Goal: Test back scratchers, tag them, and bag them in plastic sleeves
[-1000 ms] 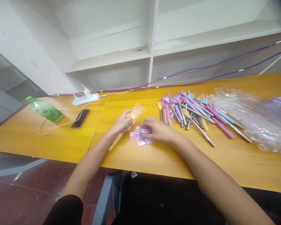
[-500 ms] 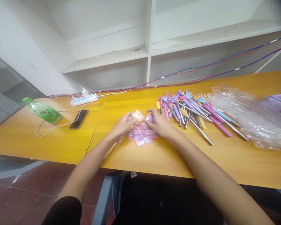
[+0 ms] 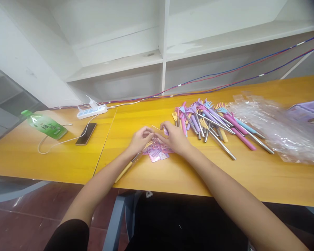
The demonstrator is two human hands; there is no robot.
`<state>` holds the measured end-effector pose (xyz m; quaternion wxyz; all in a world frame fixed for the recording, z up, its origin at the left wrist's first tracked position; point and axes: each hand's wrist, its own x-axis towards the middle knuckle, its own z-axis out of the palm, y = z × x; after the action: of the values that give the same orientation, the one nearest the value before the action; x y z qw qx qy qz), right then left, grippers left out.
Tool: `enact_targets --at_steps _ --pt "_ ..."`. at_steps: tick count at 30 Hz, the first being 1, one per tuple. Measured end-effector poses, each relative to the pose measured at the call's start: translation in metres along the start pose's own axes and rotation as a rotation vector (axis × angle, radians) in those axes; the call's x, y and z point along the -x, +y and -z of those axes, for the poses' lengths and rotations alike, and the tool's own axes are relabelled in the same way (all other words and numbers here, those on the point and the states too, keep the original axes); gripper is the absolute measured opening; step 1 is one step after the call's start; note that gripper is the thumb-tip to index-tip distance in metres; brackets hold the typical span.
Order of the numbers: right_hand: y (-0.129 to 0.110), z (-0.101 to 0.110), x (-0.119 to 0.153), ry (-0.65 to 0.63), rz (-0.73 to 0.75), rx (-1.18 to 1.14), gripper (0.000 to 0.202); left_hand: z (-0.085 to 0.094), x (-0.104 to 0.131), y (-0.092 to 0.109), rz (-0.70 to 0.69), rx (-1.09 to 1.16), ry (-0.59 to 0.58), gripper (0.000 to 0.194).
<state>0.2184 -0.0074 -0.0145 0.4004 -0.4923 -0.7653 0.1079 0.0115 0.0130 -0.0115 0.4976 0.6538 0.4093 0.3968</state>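
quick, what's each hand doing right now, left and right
Left hand: closed, pinching the clear sleeve around a yellow back scratcher.
Right hand: closed, pinching the same sleeve's other side.

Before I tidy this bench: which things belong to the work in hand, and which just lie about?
In hand: left hand, right hand, clear plastic sleeve, yellow-handled back scratcher, pink printed cards.
Lying about: green drink bottle, black phone, white power strip.

**Hands close in over the cards**

The right hand [image 3: 176,137] has lifted off the pink cards [image 3: 157,153] and met the left hand [image 3: 140,138] above them. The clear sleeve [image 3: 154,140] on the yellow back scratcher [image 3: 127,167], earlier raised, now sits pinched between both hands.
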Motion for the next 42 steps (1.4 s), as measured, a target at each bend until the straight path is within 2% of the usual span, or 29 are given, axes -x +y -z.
enact_targets --at_steps 5,17,23,27,30,32,34,35,38,42 --pt "0.000 0.000 0.000 0.038 0.063 0.111 0.019 -0.002 0.000 0.002 0.019 -0.018 0.009 0.024" --pt "0.001 -0.004 0.002 -0.097 0.078 0.245 0.021 -0.006 0.000 -0.007 -0.036 -0.039 -0.027 0.020" --pt "-0.007 -0.004 0.003 -0.178 0.069 0.391 0.012 -0.007 0.004 0.003 -0.047 -0.148 -0.032 0.016" --pt "-0.002 0.000 0.000 -0.134 0.037 0.418 0.011 -0.006 0.003 0.001 -0.094 -0.249 -0.038 0.013" --pt "0.006 0.007 -0.003 -0.008 -0.006 0.344 0.010 -0.005 0.003 -0.002 -0.093 -0.289 -0.046 0.025" --pt "0.010 0.012 -0.005 0.058 -0.042 0.259 0.012 -0.004 0.003 -0.001 -0.112 -0.284 -0.070 0.050" --pt "0.011 0.015 -0.007 0.068 -0.081 0.188 0.015 -0.003 0.004 0.002 -0.177 -0.296 -0.101 0.069" --pt "0.010 0.016 -0.007 0.062 -0.097 0.163 0.016 -0.002 0.004 0.004 -0.222 -0.321 -0.115 0.072" --pt "0.006 0.014 -0.008 0.055 -0.127 0.101 0.018 -0.002 0.004 0.008 -0.345 -0.410 -0.132 0.062" --pt "0.003 0.014 -0.006 0.101 -0.155 -0.006 0.025 -0.002 0.003 0.008 -0.374 -0.435 -0.151 0.063"
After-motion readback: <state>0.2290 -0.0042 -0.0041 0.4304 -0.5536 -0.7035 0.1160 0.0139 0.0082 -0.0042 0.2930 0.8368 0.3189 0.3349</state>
